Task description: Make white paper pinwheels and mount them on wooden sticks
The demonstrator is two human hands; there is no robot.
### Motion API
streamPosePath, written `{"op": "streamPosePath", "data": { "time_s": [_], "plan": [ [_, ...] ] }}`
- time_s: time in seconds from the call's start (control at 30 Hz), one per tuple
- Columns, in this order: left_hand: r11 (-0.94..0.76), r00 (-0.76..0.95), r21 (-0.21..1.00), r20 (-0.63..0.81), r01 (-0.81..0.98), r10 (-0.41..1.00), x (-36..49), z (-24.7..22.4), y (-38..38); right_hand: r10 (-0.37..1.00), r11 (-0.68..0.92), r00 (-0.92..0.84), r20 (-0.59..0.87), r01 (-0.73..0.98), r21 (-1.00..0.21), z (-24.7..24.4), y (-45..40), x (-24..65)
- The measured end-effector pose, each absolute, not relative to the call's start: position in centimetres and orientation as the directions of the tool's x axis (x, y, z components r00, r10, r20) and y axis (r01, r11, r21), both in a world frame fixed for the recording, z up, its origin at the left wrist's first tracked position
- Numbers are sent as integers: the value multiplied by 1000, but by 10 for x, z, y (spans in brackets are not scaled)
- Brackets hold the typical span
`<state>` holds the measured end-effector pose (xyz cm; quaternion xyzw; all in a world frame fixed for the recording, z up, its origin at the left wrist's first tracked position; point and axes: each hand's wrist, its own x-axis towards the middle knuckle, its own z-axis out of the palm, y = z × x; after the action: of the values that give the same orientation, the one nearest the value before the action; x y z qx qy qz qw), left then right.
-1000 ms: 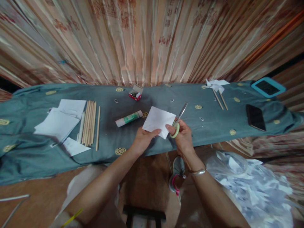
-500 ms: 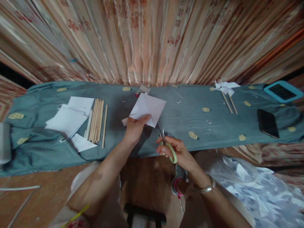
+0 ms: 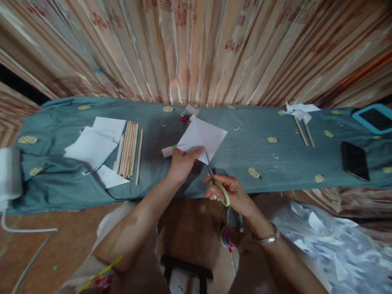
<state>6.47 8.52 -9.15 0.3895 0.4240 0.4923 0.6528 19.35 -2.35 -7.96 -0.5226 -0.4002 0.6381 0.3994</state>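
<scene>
Teal cloth [image 3: 153, 163] under L hand [image 3: 185, 161] w/ paper [image 3: 202, 136], R hand [image 3: 228, 192] w/ scissors [image 3: 221, 191].

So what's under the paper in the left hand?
One end of a pale tube with some green pokes out beneath the paper. The rest, and anything else there, is covered by the paper and left hand.

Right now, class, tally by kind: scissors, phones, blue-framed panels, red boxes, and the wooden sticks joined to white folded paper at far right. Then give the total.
Pale-green-handled metal scissors: 1
Black rectangular phone: 1
Blue-framed panel, dark-screened: 1
Small red open box: 1
Slim wooden sticks, far right: 2
Total: 6
</scene>
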Motion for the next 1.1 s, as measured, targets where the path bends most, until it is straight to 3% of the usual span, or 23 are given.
{"op": "streamPosePath", "data": {
  "time_s": [1.1],
  "plan": [
    [207, 205, 955, -164, -212, 965, 62, -80, 80, 938, -343, -84, -336, -104, -934, -82, -23, 191]
  ]
}}
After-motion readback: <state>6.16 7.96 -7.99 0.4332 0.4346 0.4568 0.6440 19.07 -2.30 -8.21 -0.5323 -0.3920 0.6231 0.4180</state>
